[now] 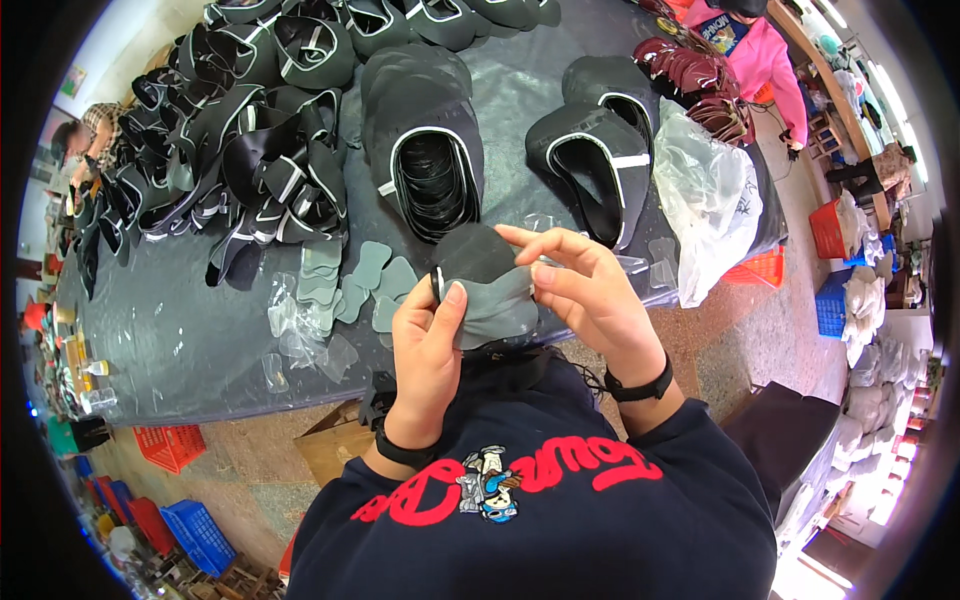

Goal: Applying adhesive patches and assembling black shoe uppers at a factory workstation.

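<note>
1. The black shoe upper [478,252] and a grey backing piece [497,312] are together between the hands, at the near edge of the worktop [200,350].
2. The left grip [425,345] is closed, its thumb pressing the grey piece, fingers behind. The right grip [590,292] is partly curled, fingertips at the far and right edges; I cannot tell whether it pinches anything.
3. The grey piece looks creased; it would seem best to anchor it with the left thumb and ease the folds outward with the right fingertips, edges lined up.
4. Loose grey pieces [372,265] and clear plastic scraps [335,358] lie just left of the hands and could snag.
5. Beyond, nested uppers [415,95] and a left-hand heap of uppers [250,150] crowd the worktop; a clear plastic bag [705,190] takes up its right side.
</note>
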`<state>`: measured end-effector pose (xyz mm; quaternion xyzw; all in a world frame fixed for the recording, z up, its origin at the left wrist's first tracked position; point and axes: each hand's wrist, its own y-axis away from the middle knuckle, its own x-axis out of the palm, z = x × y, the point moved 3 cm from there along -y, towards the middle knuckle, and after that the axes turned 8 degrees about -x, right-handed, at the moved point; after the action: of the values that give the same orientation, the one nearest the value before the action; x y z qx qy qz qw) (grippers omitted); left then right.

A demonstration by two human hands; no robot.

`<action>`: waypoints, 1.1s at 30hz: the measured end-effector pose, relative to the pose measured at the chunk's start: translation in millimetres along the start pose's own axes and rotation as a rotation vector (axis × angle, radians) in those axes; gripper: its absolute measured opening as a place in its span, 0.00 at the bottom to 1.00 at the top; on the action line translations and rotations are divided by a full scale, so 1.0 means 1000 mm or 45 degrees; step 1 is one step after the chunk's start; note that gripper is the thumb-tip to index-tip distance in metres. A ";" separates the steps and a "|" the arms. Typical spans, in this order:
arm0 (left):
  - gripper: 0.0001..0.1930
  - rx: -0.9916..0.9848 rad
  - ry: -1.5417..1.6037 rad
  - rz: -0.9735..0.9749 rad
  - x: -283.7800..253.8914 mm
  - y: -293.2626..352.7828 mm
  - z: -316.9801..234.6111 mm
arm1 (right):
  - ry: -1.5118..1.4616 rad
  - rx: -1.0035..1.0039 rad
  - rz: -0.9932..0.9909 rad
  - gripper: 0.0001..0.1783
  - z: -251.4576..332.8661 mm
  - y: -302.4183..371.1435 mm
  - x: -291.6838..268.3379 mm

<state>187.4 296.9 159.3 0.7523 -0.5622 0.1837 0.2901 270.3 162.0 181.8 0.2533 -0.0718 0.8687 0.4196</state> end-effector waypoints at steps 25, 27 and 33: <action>0.17 0.343 -0.085 0.136 -0.010 0.017 0.003 | 0.176 -0.265 -0.187 0.17 0.006 0.008 0.025; 0.17 0.236 0.065 0.184 -0.014 0.015 0.001 | -0.265 0.139 -0.253 0.27 0.001 0.010 0.018; 0.21 -0.255 -0.022 0.291 -0.006 0.016 -0.010 | 0.046 0.317 0.293 0.18 -0.002 0.015 0.018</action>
<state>171.4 304.5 167.0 0.6522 -0.6622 0.1522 0.3361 248.9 165.9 190.5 0.2779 0.0154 0.9175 0.2841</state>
